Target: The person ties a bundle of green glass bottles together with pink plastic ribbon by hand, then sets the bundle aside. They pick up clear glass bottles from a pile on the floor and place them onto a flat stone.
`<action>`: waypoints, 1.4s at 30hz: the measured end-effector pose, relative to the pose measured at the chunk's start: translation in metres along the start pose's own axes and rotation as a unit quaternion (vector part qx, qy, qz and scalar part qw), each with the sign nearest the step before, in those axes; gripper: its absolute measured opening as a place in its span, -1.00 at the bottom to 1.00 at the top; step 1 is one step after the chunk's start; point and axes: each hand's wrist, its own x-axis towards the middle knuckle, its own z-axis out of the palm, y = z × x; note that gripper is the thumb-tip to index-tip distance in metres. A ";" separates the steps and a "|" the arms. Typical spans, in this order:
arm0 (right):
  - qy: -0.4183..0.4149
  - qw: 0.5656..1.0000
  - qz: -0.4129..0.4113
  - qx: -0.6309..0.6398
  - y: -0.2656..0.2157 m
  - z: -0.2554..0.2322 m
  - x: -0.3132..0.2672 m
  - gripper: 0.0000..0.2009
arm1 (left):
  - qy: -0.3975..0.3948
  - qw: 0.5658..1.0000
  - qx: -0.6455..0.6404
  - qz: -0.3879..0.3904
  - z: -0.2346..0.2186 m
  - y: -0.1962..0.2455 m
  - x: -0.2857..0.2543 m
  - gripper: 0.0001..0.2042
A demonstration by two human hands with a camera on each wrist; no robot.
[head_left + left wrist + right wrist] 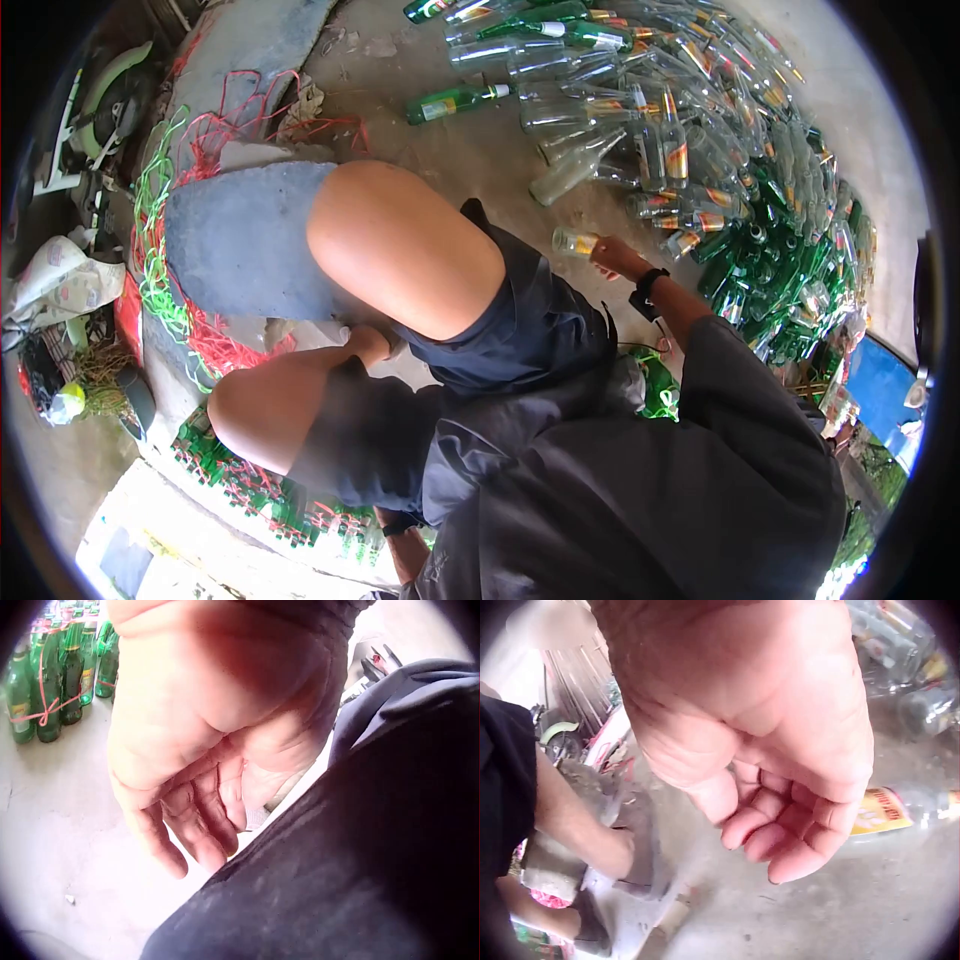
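My right hand (622, 260) is out over the floor beside my raised knee, overlapping a clear glass bottle (574, 242) with a yellowish label. In the right wrist view its fingers (810, 851) hang loosely curled and the palm is bare. Behind them shows a clear bottle with an orange-yellow label (883, 812), partly hidden by the hand. My left hand (225, 742) hangs beside dark cloth, fingers loosely bent and holding nothing. In the head view only the left forearm and its wristband show; the left hand is hidden by clothing.
A large heap of clear and green bottles (700, 150) spreads across the floor at right. One green bottle (455, 103) lies apart. Green and red twine (165, 260) tangles beside a grey slab (240, 240). Tied green bottles (56, 682) stand in bundles on the left-hand side.
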 end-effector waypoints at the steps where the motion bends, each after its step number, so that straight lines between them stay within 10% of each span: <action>1: 0.029 0.998 0.007 -0.058 0.016 -0.003 0.001 -0.80 | 0.004 1.000 0.003 -0.001 -0.003 0.001 -0.004 -0.56; 7: 0.262 0.943 -0.061 -0.194 0.114 0.006 0.017 -0.66 | 0.020 1.000 0.021 -0.012 -0.018 0.010 -0.021 -0.56; 17: 0.338 0.908 0.035 -0.246 0.098 0.008 0.027 -0.49 | 0.054 0.998 0.028 0.006 -0.015 0.018 -0.013 -0.55; 25: 0.246 0.922 0.115 -0.277 0.074 0.011 0.018 -0.53 | 0.085 0.995 0.006 0.053 0.008 0.014 0.027 -0.55; 42: 0.208 0.966 -0.021 -0.152 0.106 0.066 -0.003 -0.45 | 0.174 0.975 -0.038 0.131 0.025 0.012 0.066 -0.53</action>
